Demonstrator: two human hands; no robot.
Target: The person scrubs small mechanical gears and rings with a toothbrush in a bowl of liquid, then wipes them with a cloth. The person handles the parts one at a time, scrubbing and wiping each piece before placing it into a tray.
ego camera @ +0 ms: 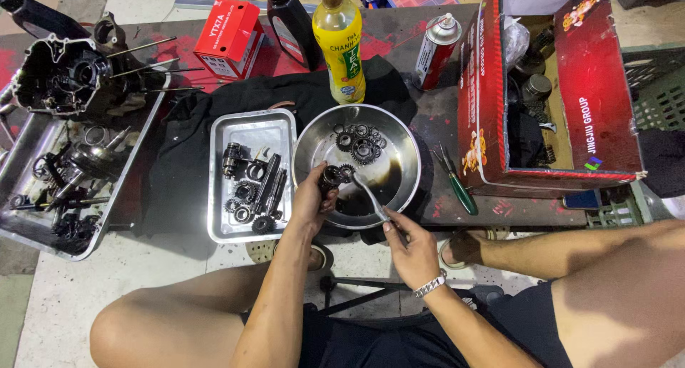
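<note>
Left hand (312, 199) reaching over the near rim of the round metal bowl (399, 143), fingers curling tight around a small dark gear (332, 176), right hand (412, 248) just below the bowl, pinching a brush (369, 196) dipping into the bowl's dark oil, square tray (264, 134) of gears sitting left of the bowl.

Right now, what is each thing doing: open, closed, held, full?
Left hand: gripping a dark gear cluster over the bowl.
Right hand: holding a thin brush.
Round steel bowl: holds dark liquid and gears.
Yellow plastic bottle: upright, capped.
Red cardboard box: open.
Rectangular steel tray: holds gears.
</note>
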